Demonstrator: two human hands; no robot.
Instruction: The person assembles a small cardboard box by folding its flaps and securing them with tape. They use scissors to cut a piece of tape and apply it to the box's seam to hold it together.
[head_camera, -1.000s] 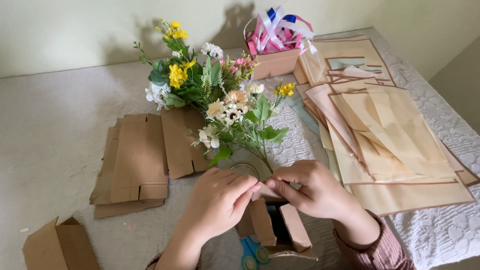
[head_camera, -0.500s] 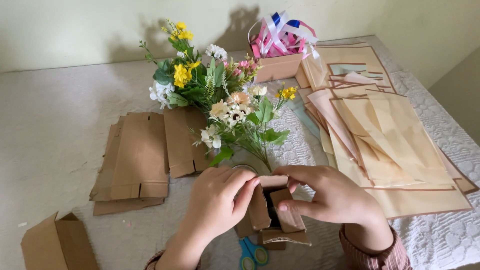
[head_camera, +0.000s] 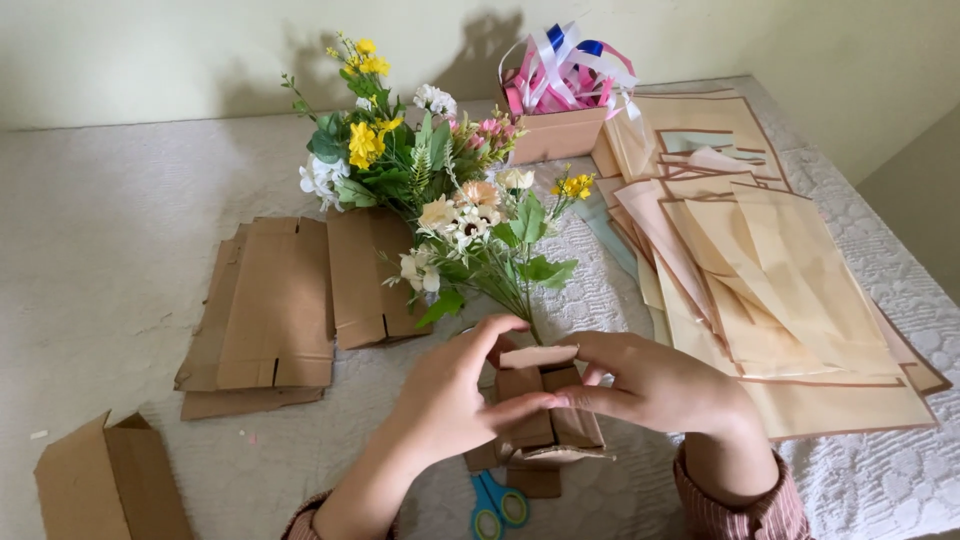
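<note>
Both hands meet over a small brown cardboard box (head_camera: 545, 420) at the table's near edge — the left hand (head_camera: 450, 405) pinches a top flap between thumb and fingers, the right hand (head_camera: 655, 385) grips the same flap from the other side. The box's lower part is hidden behind the palms. Just below, blue-handled scissors (head_camera: 497, 505) are cut off by the frame. Beyond lie a bunch of artificial flowers (head_camera: 440, 190), flattened brown cardboard blanks (head_camera: 270, 310), tan paper sheets (head_camera: 780, 290) and a ribbon-filled box (head_camera: 560, 110) — its contents hard to make out.
</note>
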